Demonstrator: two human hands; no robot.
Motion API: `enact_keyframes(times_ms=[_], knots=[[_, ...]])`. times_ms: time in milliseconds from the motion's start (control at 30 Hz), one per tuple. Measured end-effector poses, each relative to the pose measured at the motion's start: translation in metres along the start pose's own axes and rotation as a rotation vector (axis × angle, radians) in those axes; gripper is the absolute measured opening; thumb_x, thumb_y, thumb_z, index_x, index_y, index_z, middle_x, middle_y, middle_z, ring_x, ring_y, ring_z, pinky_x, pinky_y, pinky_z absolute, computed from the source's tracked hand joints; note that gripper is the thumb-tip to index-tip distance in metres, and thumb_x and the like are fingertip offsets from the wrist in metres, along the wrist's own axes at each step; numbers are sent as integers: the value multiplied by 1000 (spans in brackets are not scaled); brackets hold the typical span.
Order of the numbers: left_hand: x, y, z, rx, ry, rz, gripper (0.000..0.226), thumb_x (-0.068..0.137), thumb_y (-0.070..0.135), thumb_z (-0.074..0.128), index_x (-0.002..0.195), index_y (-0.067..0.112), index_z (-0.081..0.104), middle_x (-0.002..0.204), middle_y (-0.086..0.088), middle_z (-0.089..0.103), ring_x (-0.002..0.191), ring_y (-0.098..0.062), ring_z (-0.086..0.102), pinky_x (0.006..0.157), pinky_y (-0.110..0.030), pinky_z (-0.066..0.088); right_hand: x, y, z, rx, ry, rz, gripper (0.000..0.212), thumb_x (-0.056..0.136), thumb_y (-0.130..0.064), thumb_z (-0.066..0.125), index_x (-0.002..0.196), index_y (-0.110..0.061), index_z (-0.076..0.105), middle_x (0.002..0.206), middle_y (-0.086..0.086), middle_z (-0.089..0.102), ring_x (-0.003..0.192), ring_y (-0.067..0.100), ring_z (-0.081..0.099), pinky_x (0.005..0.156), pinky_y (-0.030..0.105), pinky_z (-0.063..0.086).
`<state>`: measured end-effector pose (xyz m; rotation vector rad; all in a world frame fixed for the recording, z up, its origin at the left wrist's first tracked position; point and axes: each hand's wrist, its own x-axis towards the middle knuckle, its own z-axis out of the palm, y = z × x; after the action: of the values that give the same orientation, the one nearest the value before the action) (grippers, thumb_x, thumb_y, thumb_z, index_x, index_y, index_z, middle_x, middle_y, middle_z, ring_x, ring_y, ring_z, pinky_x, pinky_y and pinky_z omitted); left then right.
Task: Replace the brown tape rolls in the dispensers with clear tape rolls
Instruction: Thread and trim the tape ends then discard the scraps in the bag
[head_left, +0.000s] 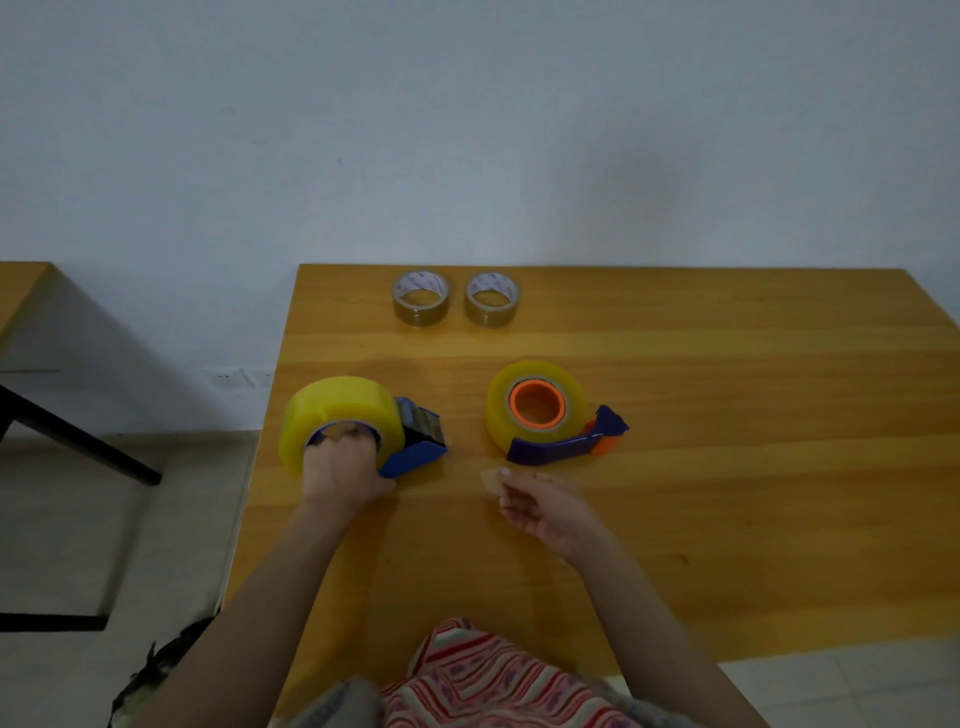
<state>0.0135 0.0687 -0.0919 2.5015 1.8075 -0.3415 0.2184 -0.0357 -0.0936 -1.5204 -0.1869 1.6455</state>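
Thick yellowish clear roll (335, 410), blue dispenser (413, 457)

left hand (337, 475) fingertips hidden in clear roll (332, 410) core | right hand (545, 512) motion-blurred

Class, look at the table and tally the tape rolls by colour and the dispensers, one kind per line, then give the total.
Brown tape rolls: 2
Yellowish clear tape rolls: 2
Blue dispensers: 2
Total: 6
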Motion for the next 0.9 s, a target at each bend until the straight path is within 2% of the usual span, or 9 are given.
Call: enact_keyframes(times_ms=[100, 267, 367, 567, 700, 800, 900], knots=[[6, 1, -7, -28, -38, 6, 42, 74, 46, 67, 83, 14, 42, 54, 4, 35, 53, -15, 47, 46, -26, 36, -2, -2, -1, 7, 12, 3, 18, 85, -14, 66, 99, -4, 62, 72, 5, 63, 67, 13, 60, 65, 24, 54], [9, 3, -10, -44, -37, 26, 42, 74, 46, 65, 84, 14, 41, 57, 4, 39, 57, -16, 48, 44, -24, 34, 0, -4, -3, 15, 31, 8, 26, 84, -15, 68, 106, -3, 63, 72, 5, 64, 68, 13, 61, 64, 24, 53], [9, 3, -10, -1, -68, 50, 41, 74, 44, 65, 93, 14, 47, 66, 2, 47, 62, -17, 50, 51, -26, 41, 1, -5, -2, 24, 15, -8, 24, 84, -15, 67, 104, -2, 63, 72, 5, 63, 68, 13, 60, 67, 25, 54], [10, 8, -11, -3, -201, 61, 38, 72, 44, 67, 84, 17, 43, 62, 5, 42, 64, -15, 53, 57, -25, 45, 4, -9, 1, 1, 1, -23, 19, 84, -15, 67, 99, -4, 64, 73, 5, 63, 69, 12, 60, 67, 24, 54], [10, 10, -8, -58, -249, 48, 39, 75, 36, 67, 100, 13, 47, 76, 2, 50, 74, -16, 56, 61, -26, 49, 5, -11, 6, -17, -32, -13, 13, 85, -17, 67, 90, -7, 61, 68, 4, 61, 65, 12, 59, 64, 23, 54], [13, 10, -5, -65, -245, 59, 41, 76, 30, 66, 108, 13, 48, 95, -2, 57, 97, -22, 58, 76, -30, 51, 4, -14, 9, -43, -33, -17, 14, 84, -17, 67, 91, -6, 62, 69, 4, 61, 67, 12, 60, 66, 24, 53], [12, 11, -2, -6, -222, 89, 40, 80, 27, 63, 113, 12, 47, 112, -6, 58, 107, -24, 55, 89, -32, 46, 3, -18, 12, -52, -24, -20, 17, 83, -16, 68, 95, -5, 64, 71, 4, 62, 68, 13, 60, 67, 25, 52]])
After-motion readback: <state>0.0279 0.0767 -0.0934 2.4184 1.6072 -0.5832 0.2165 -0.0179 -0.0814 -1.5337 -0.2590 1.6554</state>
